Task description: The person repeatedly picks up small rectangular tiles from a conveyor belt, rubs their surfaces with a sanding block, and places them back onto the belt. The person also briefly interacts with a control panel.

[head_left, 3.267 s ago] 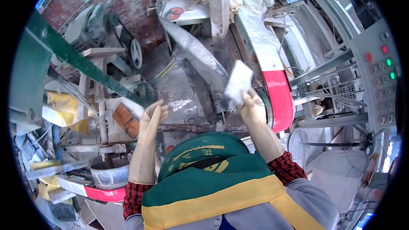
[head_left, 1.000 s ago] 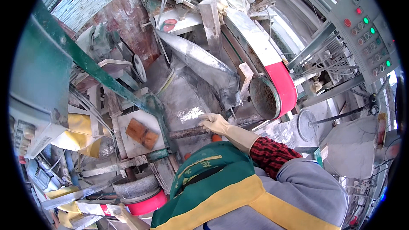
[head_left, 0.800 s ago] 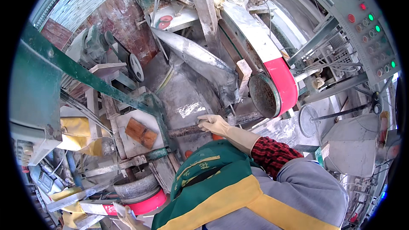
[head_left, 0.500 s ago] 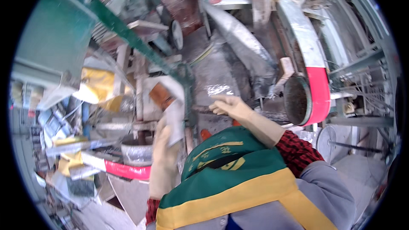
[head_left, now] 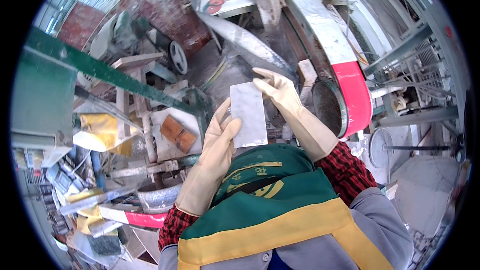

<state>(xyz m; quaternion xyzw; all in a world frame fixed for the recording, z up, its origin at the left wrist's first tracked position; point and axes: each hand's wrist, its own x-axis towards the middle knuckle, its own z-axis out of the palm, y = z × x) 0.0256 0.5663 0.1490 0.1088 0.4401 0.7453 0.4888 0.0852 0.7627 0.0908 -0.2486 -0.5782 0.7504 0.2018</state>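
A pale grey-veined rectangular tile (head_left: 248, 115), like marble, is held upright in front of my apron. My gloved left hand (head_left: 218, 132) grips its left edge, thumb across the near face and fingers behind. At the tile's upper right corner is my gloved right hand (head_left: 276, 87), its fingers stretched out and apart. The fingertips are beside or just touching that corner; I cannot tell which. Both hands wear long cream rubber gloves.
A reddish-brown block (head_left: 178, 134) lies on a white board to the left. A green metal beam (head_left: 110, 75) crosses the left side. A curved red-and-white machine guard (head_left: 352, 97) stands to the right. Below left is a round metal drum (head_left: 160, 197).
My left hand has brought the tile up and to the right, in front of my body. My right hand has risen to the tile's corner. The whole view has turned somewhat.
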